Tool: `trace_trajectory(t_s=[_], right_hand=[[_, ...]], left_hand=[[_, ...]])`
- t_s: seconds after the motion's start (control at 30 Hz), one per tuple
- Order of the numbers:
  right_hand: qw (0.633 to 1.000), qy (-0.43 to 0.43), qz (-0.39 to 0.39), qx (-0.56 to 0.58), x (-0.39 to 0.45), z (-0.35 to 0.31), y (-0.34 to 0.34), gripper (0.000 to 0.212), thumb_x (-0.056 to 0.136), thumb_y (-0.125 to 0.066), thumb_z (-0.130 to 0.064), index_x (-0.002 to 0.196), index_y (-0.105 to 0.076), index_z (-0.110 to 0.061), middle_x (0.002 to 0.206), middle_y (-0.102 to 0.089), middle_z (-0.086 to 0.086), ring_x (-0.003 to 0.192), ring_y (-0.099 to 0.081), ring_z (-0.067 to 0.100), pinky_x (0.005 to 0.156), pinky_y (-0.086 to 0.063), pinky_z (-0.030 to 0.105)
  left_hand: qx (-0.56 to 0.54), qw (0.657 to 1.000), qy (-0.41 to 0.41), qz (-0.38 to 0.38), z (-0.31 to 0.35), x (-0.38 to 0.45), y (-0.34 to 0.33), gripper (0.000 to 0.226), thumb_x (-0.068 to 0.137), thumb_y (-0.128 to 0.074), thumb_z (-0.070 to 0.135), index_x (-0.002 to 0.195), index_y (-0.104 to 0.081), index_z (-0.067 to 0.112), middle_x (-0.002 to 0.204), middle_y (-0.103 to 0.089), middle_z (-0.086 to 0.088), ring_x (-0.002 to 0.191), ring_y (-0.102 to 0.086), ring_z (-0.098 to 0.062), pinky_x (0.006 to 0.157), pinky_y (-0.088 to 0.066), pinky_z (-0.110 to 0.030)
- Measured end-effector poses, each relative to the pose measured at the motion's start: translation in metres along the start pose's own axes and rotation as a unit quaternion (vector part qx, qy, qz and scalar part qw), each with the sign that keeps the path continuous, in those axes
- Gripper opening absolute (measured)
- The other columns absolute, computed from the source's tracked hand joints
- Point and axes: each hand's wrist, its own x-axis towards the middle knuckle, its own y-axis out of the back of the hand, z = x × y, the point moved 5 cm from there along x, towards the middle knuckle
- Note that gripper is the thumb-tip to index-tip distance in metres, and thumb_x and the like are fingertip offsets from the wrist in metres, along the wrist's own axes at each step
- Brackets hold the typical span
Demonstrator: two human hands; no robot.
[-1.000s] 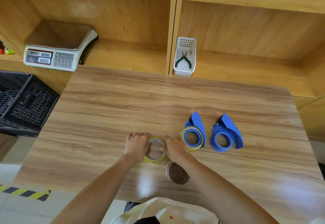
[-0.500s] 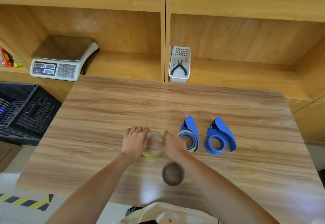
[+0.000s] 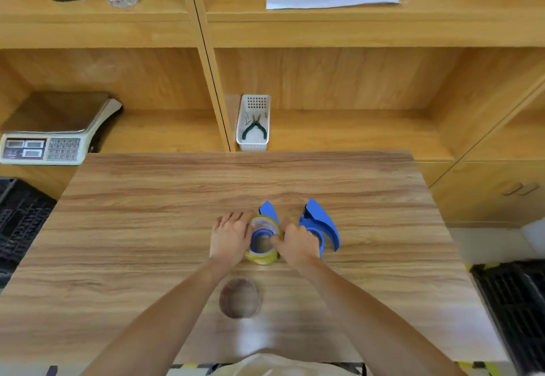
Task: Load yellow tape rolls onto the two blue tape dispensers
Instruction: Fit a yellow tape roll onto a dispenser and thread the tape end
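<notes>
Two blue tape dispensers lie flat mid-table. Of the left dispenser (image 3: 267,209) I see only the pointed tip and a blue hub ring between my hands. The right dispenser (image 3: 323,223) has no roll on it, and my right hand hides part of it. A yellow tape roll (image 3: 261,257) sits over the left dispenser's hub. My left hand (image 3: 231,235) grips it from the left and my right hand (image 3: 298,243) from the right. I cannot tell whether a second yellow roll lies beneath it.
A brownish tape roll (image 3: 240,302) lies near the table's front edge. Behind the table, a shelf holds a white basket with pliers (image 3: 253,123) and a scale (image 3: 44,139). Black crates stand at the left (image 3: 20,222) and right (image 3: 513,302).
Both hands slid the loose yellow roll to the right, from its bare spot on the table onto the left dispenser. The camera tilted up, showing more shelf.
</notes>
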Motion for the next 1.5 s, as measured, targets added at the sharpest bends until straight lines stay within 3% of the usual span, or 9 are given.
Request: trace_trajectory(t_s=[0.13,0.23,0.3,0.37,0.47,0.6,1.23,1.4,1.5], right_hand=[[0.998,-0.054,0.013,0.004,-0.004,0.047,0.023,0.036,0.089,-0.050,-0.041,0.111,-0.054,-0.013,0.108,-0.066,0.013,0.103,-0.063,0.035,0.082,-0.048,0.039],[0.995,-0.093,0.016,0.016,-0.007,0.077,0.035,0.037,0.088,-0.051,-0.042,0.112,-0.050,-0.014,0.110,-0.066,0.013,0.104,-0.063,0.033,0.082,-0.046,0.037],[0.994,-0.111,0.007,0.010,-0.006,0.092,0.037,0.044,0.089,-0.051,-0.045,0.120,-0.049,-0.014,0.115,-0.064,0.013,0.108,-0.062,0.033,0.085,-0.046,0.038],[0.993,-0.120,-0.003,-0.004,-0.006,0.103,0.039,0.049,0.090,-0.050,-0.046,0.127,-0.046,-0.014,0.118,-0.063,0.013,0.110,-0.062,0.033,0.087,-0.046,0.039],[0.992,-0.125,-0.001,-0.012,-0.003,0.114,0.041,0.046,0.092,-0.050,-0.044,0.126,-0.047,-0.013,0.115,-0.064,0.012,0.109,-0.063,0.032,0.085,-0.047,0.038],[0.992,-0.122,-0.017,-0.031,0.006,0.116,0.039,0.045,0.093,-0.049,-0.043,0.128,-0.046,-0.014,0.114,-0.065,0.009,0.106,-0.064,0.031,0.081,-0.047,0.036],[0.985,-0.058,-0.075,-0.146,0.038,0.130,0.030,0.037,0.095,-0.053,-0.043,0.116,-0.056,-0.012,0.108,-0.066,0.006,0.098,-0.065,0.025,0.068,-0.042,0.031],[0.992,-0.058,-0.041,-0.106,0.044,0.133,0.039,0.029,0.097,-0.045,-0.035,0.111,-0.058,-0.013,0.099,-0.066,0.007,0.090,-0.065,0.028,0.065,-0.041,0.031],[0.996,-0.052,0.003,-0.066,0.045,0.136,0.048,0.020,0.098,-0.045,-0.031,0.110,-0.048,-0.015,0.098,-0.067,0.007,0.089,-0.065,0.031,0.067,-0.043,0.033]], left_hand=[[0.001,0.999,-0.039,-0.028,0.043,0.010,-0.020,0.035,0.091,-0.045,0.033,0.118,-0.065,0.025,0.107,-0.073,0.001,0.104,-0.065,-0.027,0.089,-0.047,-0.042],[-0.023,0.994,-0.071,-0.082,0.074,0.013,-0.031,0.063,0.087,-0.021,0.052,0.128,-0.058,0.021,0.123,-0.066,-0.002,0.124,-0.056,-0.024,0.101,-0.039,-0.042],[-0.032,0.986,-0.069,-0.147,0.089,0.013,-0.040,0.086,0.080,-0.015,0.072,0.142,-0.047,0.022,0.145,-0.051,0.000,0.142,-0.036,-0.021,0.113,-0.027,-0.043],[-0.024,0.974,-0.065,-0.215,0.098,0.012,-0.053,0.113,0.063,-0.016,0.093,0.152,-0.030,0.024,0.157,-0.033,0.004,0.150,-0.015,-0.020,0.121,-0.012,-0.047],[0.012,0.961,-0.072,-0.266,0.105,0.014,-0.070,0.132,0.049,-0.029,0.099,0.156,-0.011,0.023,0.161,-0.019,0.005,0.152,-0.001,-0.021,0.121,0.001,-0.052],[0.052,0.952,-0.076,-0.291,0.115,0.016,-0.076,0.123,0.069,-0.068,0.070,0.156,0.002,0.019,0.162,-0.013,0.001,0.152,0.005,-0.023,0.119,0.006,-0.053],[0.081,0.945,-0.080,-0.307,0.119,0.021,-0.100,0.120,0.074,-0.076,0.047,0.156,0.008,0.021,0.164,-0.012,-0.005,0.152,-0.001,-0.020,0.120,0.009,-0.051],[0.074,0.946,-0.081,-0.304,0.121,0.019,-0.101,0.119,0.073,-0.078,0.048,0.156,0.005,0.023,0.164,-0.009,-0.004,0.152,0.003,-0.022,0.119,0.008,-0.052],[0.084,0.952,-0.134,-0.263,0.118,0.017,-0.100,0.113,0.069,-0.078,0.054,0.155,-0.011,0.023,0.161,-0.018,-0.001,0.150,-0.008,-0.022,0.121,-0.003,-0.052]])
